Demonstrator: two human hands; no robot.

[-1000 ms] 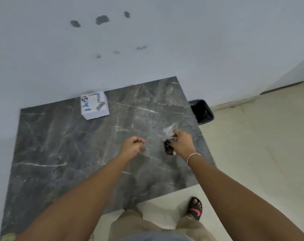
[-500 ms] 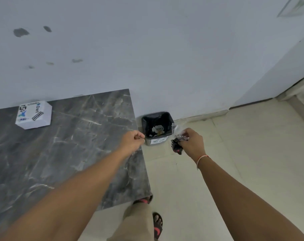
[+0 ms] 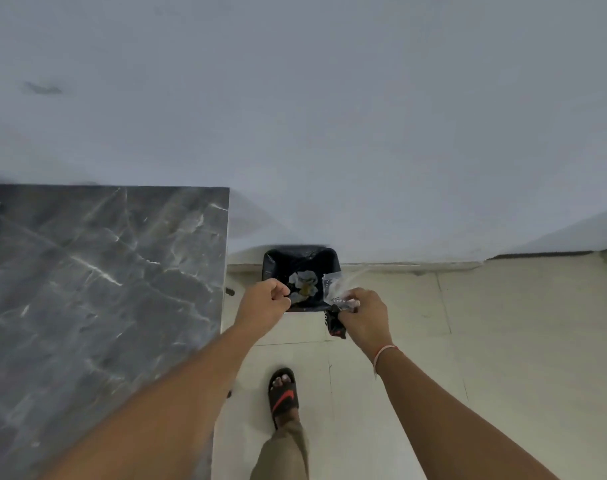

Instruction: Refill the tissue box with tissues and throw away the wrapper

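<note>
Two hands hovered by the waste bin [image 3: 300, 261]: right hand [image 3: 364, 315] pinched the thin, crinkly, probably weightless wrapper [image 3: 335, 289] beside its rim; left hand [image 3: 264, 301] was curled closed, apparently empty.

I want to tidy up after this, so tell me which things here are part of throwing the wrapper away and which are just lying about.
Part of the job:
- wrapper, gripped in right hand
- bin, holding crumpled scraps
- left hand, closed, empty

Just there:
- marble table
- sandal

Bare forearms; pink wristband [image 3: 385, 355] on right wrist; khaki trousers [image 3: 284, 452]; black-red sandal [image 3: 283, 393]
</note>
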